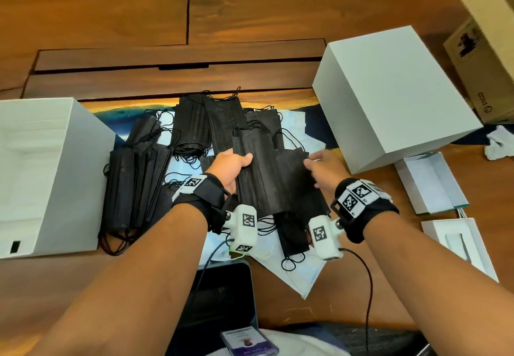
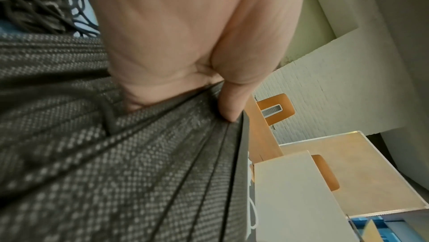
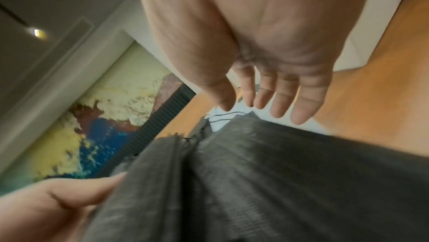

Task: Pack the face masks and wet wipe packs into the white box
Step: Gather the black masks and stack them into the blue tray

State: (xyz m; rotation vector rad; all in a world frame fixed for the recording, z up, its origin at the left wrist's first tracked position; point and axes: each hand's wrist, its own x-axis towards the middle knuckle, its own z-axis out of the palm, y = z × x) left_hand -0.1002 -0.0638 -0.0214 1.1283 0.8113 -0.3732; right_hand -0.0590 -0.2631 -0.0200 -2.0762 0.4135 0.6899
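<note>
My left hand (image 1: pixel 236 165) grips a stack of black face masks (image 1: pixel 258 180) lifted over the middle of the table; its thumb (image 2: pixel 228 110) presses on the stack's top edge (image 2: pixel 116 154). My right hand (image 1: pixel 319 164) hovers at the stack's right side with straight, spread fingers (image 3: pixel 281 103) just above the black fabric (image 3: pixel 267 181), holding nothing. More black masks (image 1: pixel 125 183) lie in loose piles on the table, over pale blue masks (image 1: pixel 303 272). The open white box (image 1: pixel 64 161) stands at the left. No wet wipe pack can be made out.
A large closed white box (image 1: pixel 389 100) stands at the right, a cardboard box (image 1: pixel 484 58) behind it. Small white boxes (image 1: pixel 431 183) and crumpled paper (image 1: pixel 499 144) lie at the right edge. A dark tablet (image 1: pixel 222 300) and cables sit near the front.
</note>
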